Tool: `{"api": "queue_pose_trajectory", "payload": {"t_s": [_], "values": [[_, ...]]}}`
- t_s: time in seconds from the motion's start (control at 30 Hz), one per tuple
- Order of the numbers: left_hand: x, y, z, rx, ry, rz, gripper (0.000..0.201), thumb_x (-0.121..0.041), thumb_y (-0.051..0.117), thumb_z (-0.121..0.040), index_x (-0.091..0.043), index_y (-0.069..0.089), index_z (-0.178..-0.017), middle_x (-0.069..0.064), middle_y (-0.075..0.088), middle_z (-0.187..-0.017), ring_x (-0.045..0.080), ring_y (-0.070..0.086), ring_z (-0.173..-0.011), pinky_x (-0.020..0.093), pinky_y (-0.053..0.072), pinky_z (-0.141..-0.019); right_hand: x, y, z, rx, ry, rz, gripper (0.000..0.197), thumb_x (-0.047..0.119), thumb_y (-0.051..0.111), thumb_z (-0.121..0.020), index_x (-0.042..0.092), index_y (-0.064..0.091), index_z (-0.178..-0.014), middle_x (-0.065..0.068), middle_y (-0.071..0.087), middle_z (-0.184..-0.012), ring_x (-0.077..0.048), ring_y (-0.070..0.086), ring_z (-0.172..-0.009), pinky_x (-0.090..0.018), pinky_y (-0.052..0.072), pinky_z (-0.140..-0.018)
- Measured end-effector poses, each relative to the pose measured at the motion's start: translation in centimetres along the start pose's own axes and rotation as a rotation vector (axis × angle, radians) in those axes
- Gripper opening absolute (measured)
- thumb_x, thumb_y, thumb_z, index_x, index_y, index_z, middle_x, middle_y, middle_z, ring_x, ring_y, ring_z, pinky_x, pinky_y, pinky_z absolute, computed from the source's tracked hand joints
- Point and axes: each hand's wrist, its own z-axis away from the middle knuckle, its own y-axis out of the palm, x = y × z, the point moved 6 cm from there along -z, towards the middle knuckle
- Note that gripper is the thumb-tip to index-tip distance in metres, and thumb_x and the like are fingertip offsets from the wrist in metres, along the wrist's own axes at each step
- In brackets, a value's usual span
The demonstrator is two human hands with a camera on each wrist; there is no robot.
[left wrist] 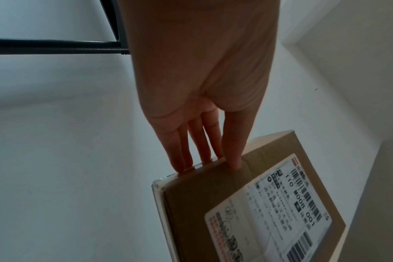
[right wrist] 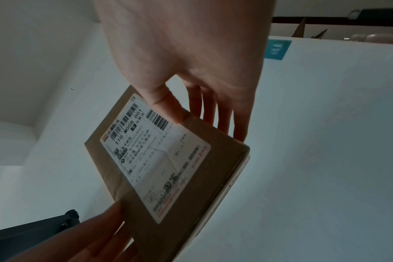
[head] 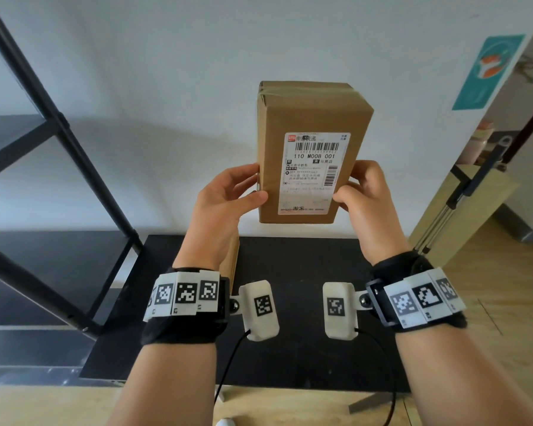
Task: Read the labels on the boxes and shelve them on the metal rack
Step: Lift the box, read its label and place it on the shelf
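Observation:
A brown cardboard box [head: 308, 118] is held upright in the air in front of the white wall, its white shipping label [head: 313, 173] reading "110 M008 001" facing me. My left hand [head: 228, 195] grips its lower left edge, thumb on the front and fingers behind. My right hand [head: 366, 192] grips the lower right edge the same way. The left wrist view shows the box [left wrist: 213, 203] with my fingers [left wrist: 200, 147] along its side. The right wrist view shows the box [right wrist: 213, 168] with my thumb [right wrist: 168, 106] on the label. The black metal rack [head: 59, 124] stands at the left.
A black table [head: 305, 358] lies below my hands. Another cardboard box [head: 231, 265] stands on it, mostly hidden behind my left wrist. A teal poster [head: 486, 72] hangs on the wall at the right, near a folded stand [head: 462, 192] and a wooden floor [head: 490, 287].

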Motion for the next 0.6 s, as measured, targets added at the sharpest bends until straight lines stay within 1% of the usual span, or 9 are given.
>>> {"api": "queue_pose_trajectory", "payload": {"t_s": [0.17,0.23,0.33,0.47,0.53,0.6], "values": [[-0.24,0.16,0.31,0.008,-0.009,-0.007,0.037,0.001,0.068,-0.087,-0.009,0.066,-0.123,0.002,0.075,-0.118,0.013,0.069,-0.113,0.032,0.053,-0.1,-0.04,-0.21,-0.03,-0.007,0.001,0.062,0.022,0.015,0.055,-0.093,0.016,0.047,-0.114,0.01,0.066,-0.109,-0.004,0.065,-0.1,-0.027,0.056,-0.081],[-0.37,0.2,0.38,0.0,-0.01,-0.013,0.036,-0.005,0.069,-0.088,-0.01,0.067,-0.123,0.002,0.075,-0.117,0.013,0.071,-0.11,0.031,0.053,-0.099,-0.1,-0.24,-0.08,-0.008,0.012,0.083,0.021,0.019,0.054,-0.094,0.017,0.047,-0.114,0.009,0.065,-0.11,-0.007,0.065,-0.101,-0.028,0.056,-0.082],[-0.43,0.21,0.33,-0.02,-0.012,-0.019,0.033,-0.01,0.071,-0.088,-0.01,0.069,-0.12,0.005,0.074,-0.116,0.017,0.072,-0.107,0.036,0.053,-0.1,-0.14,-0.23,-0.08,-0.013,0.031,0.092,0.021,0.022,0.051,-0.093,0.017,0.046,-0.113,0.007,0.065,-0.11,-0.011,0.064,-0.103,-0.028,0.053,-0.083],[-0.44,0.14,0.13,-0.042,-0.027,-0.015,0.03,-0.012,0.073,-0.087,-0.009,0.07,-0.117,0.011,0.074,-0.113,0.023,0.072,-0.104,0.04,0.057,-0.095,0.02,-0.19,0.03,-0.013,0.049,0.102,0.02,0.023,0.049,-0.095,0.016,0.046,-0.114,0.01,0.063,-0.107,-0.006,0.062,-0.098,-0.019,0.046,-0.072],[-0.42,0.11,0.05,-0.048,-0.037,-0.02,0.032,-0.014,0.074,-0.086,-0.011,0.069,-0.118,0.009,0.074,-0.109,0.022,0.072,-0.103,0.041,0.057,-0.094,-0.01,-0.13,0.06,-0.014,0.062,0.104,0.019,0.024,0.048,-0.096,0.017,0.046,-0.113,0.01,0.062,-0.105,-0.006,0.061,-0.097,-0.019,0.046,-0.07],[-0.44,0.09,0.08,-0.052,-0.047,-0.024,0.034,-0.016,0.074,-0.086,-0.013,0.068,-0.12,0.003,0.073,-0.101,0.018,0.073,-0.099,0.039,0.058,-0.093,-0.09,0.0,0.07,-0.007,0.079,0.106,0.021,0.025,0.046,-0.097,0.017,0.046,-0.116,0.01,0.062,-0.106,-0.005,0.061,-0.097,-0.018,0.047,-0.069]]}}
